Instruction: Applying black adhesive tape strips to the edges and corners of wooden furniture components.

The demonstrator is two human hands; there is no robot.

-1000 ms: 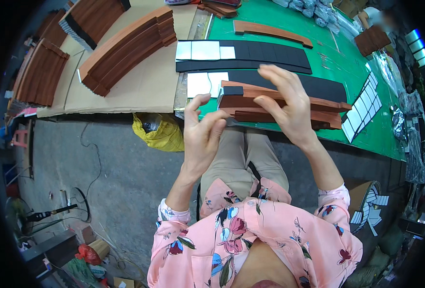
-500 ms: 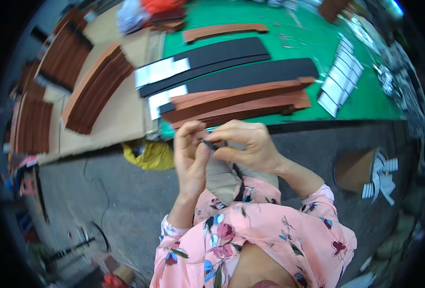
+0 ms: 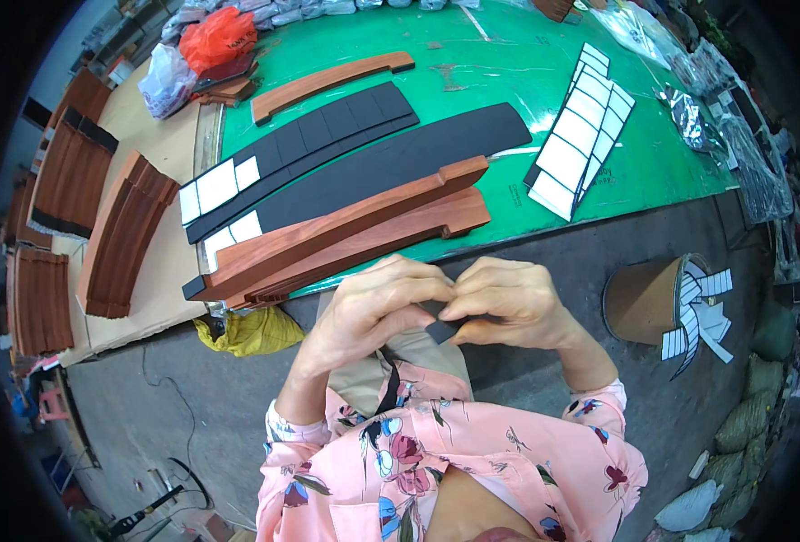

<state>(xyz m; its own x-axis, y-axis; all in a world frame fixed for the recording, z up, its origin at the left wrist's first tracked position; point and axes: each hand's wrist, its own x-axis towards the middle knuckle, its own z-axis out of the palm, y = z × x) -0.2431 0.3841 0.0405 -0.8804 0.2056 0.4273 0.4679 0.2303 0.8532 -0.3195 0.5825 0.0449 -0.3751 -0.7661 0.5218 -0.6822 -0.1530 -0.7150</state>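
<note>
Head camera, looking down: a green-topped table (image 3: pixel 486 77) fills the upper middle, its left part covered with brown cardboard (image 3: pixel 160 167). Two long black panels lie slantwise on the green; the rear panel (image 3: pixel 327 128) is farther from the near edge than the front panel (image 3: pixel 409 154). Between the front panel and the near edge lie red-brown wooden bars (image 3: pixel 350 217), close together, their left ends by the seam with the cardboard. White-squared strips (image 3: pixel 573 131) rest toward the right edge.

The bars sit so close to the near edge that, in my judgement, a knock from a wrist or sleeve could tip one to the floor. Anything small between the fingers could also drop, since both hands are beyond the edge with no tabletop beneath.

The left hand (image 3: pixel 377 303) has its fingers bent and drawn near the thumb; the right hand (image 3: pixel 508 303) is curled likewise, fingertips almost meeting the left's. Whether either pinches something I cannot tell. Neither visibly touches the bars, the nearest things on the table.

Smallest is the black tip (image 3: pixel 197 287) on the upper bar's left end.
</note>
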